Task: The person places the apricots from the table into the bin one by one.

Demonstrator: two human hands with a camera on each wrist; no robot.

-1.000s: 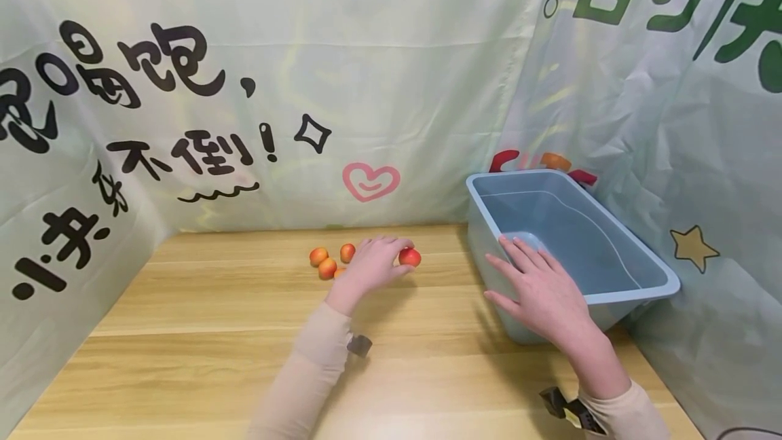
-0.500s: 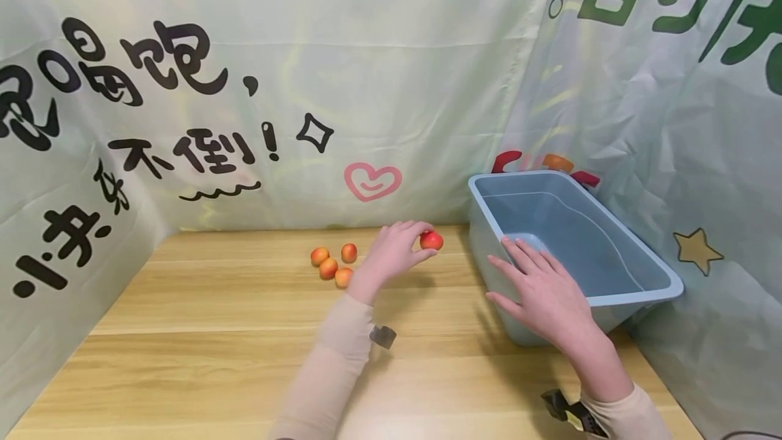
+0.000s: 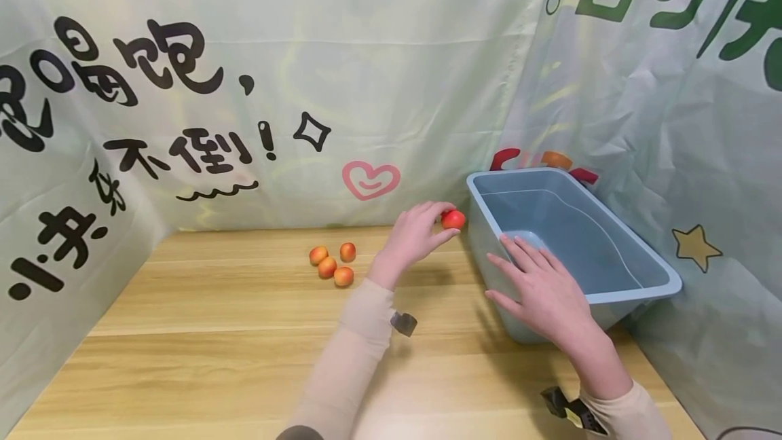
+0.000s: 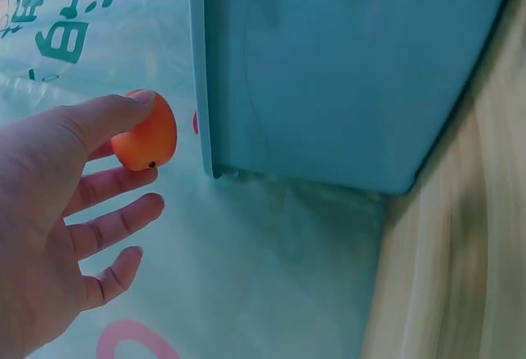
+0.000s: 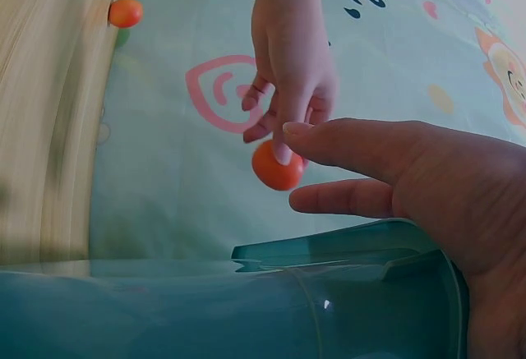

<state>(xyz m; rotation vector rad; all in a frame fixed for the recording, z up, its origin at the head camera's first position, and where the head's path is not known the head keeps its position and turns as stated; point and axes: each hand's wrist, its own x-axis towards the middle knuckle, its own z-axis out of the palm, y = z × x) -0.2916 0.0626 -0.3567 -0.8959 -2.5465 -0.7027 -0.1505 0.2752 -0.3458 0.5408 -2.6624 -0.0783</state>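
My left hand (image 3: 417, 236) holds an orange-red apricot (image 3: 453, 220) between thumb and fingertips, above the table just left of the blue plastic tub (image 3: 632, 295). In the left wrist view the thumb lies across this apricot (image 4: 152, 141), and the other fingers spread beneath. My right hand (image 3: 546, 290) is over the tub's left rim with its fingers straight; whether it touches the rim I cannot tell. Seen from the right wrist, the left hand (image 5: 292, 63) comes from above with the apricot (image 5: 276, 168). Several more apricots (image 3: 327, 267) lie grouped on the table, left of centre.
The tub stands at the table's right end, against the printed cloth wall (image 3: 647, 175). More printed cloth (image 3: 421, 107) closes off the back and left of the wooden table (image 3: 201, 358). The visible part of the tub's floor is bare.
My left hand has carried the apricot to the right and farther back, from near the group to beside the tub. The right hand and the tub have stayed in place.
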